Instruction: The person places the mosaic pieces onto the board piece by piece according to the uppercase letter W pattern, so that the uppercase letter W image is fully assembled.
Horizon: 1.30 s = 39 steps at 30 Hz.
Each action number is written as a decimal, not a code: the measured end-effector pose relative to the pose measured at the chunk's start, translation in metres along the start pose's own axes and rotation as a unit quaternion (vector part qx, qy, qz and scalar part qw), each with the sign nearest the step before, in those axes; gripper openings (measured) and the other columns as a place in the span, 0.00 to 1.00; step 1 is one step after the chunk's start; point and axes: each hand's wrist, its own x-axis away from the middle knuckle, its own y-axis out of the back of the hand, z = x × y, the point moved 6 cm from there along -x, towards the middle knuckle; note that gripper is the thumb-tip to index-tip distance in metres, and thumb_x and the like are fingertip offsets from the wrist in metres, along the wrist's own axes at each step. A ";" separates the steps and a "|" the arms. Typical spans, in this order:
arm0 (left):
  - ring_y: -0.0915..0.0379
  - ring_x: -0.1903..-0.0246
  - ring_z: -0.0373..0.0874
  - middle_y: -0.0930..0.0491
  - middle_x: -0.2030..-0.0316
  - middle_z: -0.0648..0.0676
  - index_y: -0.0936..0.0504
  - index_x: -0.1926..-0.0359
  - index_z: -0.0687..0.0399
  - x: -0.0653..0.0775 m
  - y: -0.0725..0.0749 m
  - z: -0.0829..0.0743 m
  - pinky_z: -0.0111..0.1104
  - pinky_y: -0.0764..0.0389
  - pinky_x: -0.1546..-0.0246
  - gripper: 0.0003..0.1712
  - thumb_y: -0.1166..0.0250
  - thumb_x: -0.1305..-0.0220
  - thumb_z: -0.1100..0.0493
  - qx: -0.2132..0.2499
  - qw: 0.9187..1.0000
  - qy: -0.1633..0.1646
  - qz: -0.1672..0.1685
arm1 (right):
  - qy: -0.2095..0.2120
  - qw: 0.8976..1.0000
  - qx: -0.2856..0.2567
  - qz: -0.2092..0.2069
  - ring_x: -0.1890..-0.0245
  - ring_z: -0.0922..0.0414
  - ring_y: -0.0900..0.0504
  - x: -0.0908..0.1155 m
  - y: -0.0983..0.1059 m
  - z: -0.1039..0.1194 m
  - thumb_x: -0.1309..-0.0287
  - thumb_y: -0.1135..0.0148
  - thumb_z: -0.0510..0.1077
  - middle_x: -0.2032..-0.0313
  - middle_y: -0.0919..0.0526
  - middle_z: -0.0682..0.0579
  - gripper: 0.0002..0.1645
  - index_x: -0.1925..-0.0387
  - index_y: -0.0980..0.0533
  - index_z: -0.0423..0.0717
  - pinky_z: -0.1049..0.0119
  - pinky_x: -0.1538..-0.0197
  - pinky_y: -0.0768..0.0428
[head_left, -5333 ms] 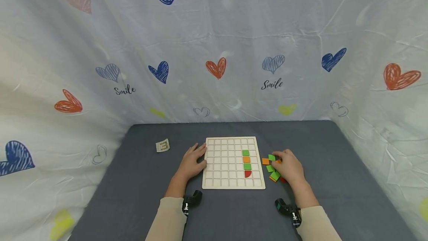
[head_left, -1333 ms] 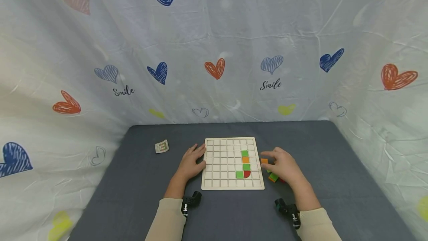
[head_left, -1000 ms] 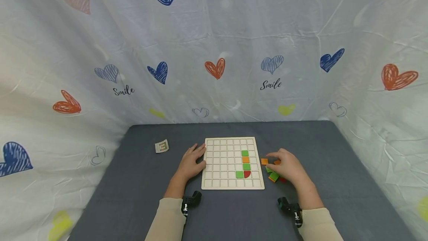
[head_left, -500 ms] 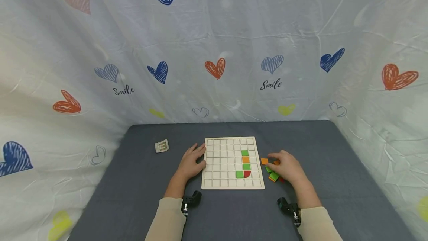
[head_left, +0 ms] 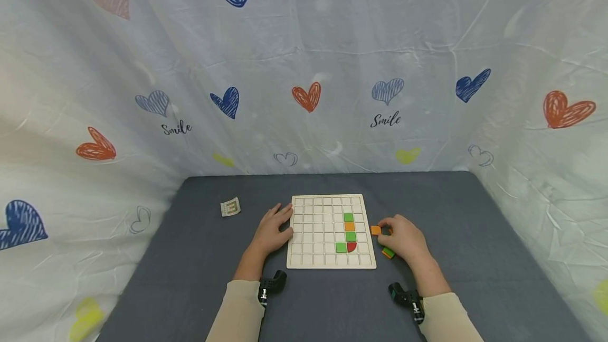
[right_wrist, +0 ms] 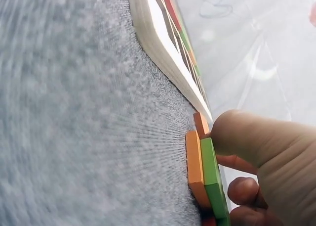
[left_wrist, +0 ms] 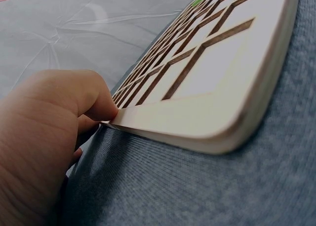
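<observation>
My left hand (head_left: 273, 231) rests beside the left edge of a pale wooden grid board (head_left: 309, 264), its thumb touching the rim in the left wrist view. Set in the board are green squares (head_left: 348, 217), an orange square (head_left: 349, 226) and a red rounded piece (head_left: 351, 247). To the right of the board, my right hand (head_left: 408, 239) is low over a small pile of tiles, thumb and index finger curved around an orange tile (head_left: 376, 230); I cannot tell whether they grip it. A green tile (right_wrist: 212, 171) leans on another orange tile (right_wrist: 195, 164) below the thumb.
A small patterned paper card (head_left: 230, 207) lies at the table's back left. The dark grey table (head_left: 328, 305) meets a white curtain (head_left: 266, 141) printed with hearts. A black wrist camera (head_left: 272, 284) is strapped to each arm.
A green square now sits left of the red piece, unlike the oldest frame. Over the last half second my right hand has shifted slightly down and left, covering more of the pile.
</observation>
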 end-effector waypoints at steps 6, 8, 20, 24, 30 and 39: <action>0.53 0.22 0.55 0.37 0.24 0.50 0.30 0.25 0.55 0.002 -0.001 0.002 0.54 0.55 0.21 0.35 0.42 0.33 0.55 0.005 1.000 0.007 0.002 | 0.026 0.999 0.036 -0.012 0.74 0.55 0.30 0.002 0.004 0.001 0.48 0.29 0.46 0.69 0.26 0.53 0.20 0.53 0.13 0.43 0.60 0.73 0.28; 0.53 0.22 0.55 0.36 0.24 0.50 0.30 0.25 0.54 0.002 -0.002 0.003 0.54 0.54 0.21 0.35 0.42 0.33 0.55 0.004 1.000 0.008 0.002 | 0.033 0.998 0.046 -0.014 0.75 0.56 0.31 0.003 0.007 0.002 0.48 0.29 0.46 0.68 0.26 0.53 0.19 0.54 0.13 0.43 0.61 0.73 0.28; 0.53 0.22 0.55 0.36 0.24 0.50 0.30 0.25 0.54 0.003 -0.002 0.004 0.54 0.54 0.21 0.35 0.41 0.33 0.55 0.001 1.000 0.004 0.001 | 0.082 0.996 0.035 -0.019 0.72 0.59 0.24 0.012 0.034 0.030 0.42 0.26 0.47 0.69 0.28 0.53 0.18 0.52 0.12 0.43 0.64 0.72 0.24; 0.53 0.22 0.54 0.37 0.24 0.50 0.31 0.25 0.54 0.002 -0.001 0.003 0.54 0.55 0.21 0.35 0.42 0.32 0.55 0.006 1.000 0.004 0.000 | 0.103 0.994 0.030 -0.025 0.74 0.60 0.29 0.016 0.039 0.046 0.42 0.25 0.46 0.70 0.29 0.55 0.18 0.52 0.12 0.44 0.66 0.73 0.28; 0.52 0.22 0.55 0.36 0.24 0.50 0.30 0.25 0.55 0.001 -0.001 0.002 0.54 0.55 0.21 0.35 0.42 0.32 0.55 0.003 1.000 0.003 -0.004 | 0.148 0.987 0.050 -0.047 0.79 0.60 0.39 0.024 0.041 0.066 0.44 0.23 0.45 0.71 0.30 0.55 0.18 0.52 0.11 0.45 0.68 0.76 0.36; 0.53 0.22 0.54 0.37 0.24 0.49 0.31 0.25 0.53 -0.001 -0.002 0.003 0.53 0.55 0.21 0.35 0.42 0.32 0.54 -0.001 1.000 0.004 -0.003 | 0.188 0.977 0.067 -0.071 0.82 0.60 0.43 0.033 0.034 0.095 0.47 0.22 0.45 0.73 0.31 0.56 0.17 0.54 0.11 0.46 0.69 0.80 0.40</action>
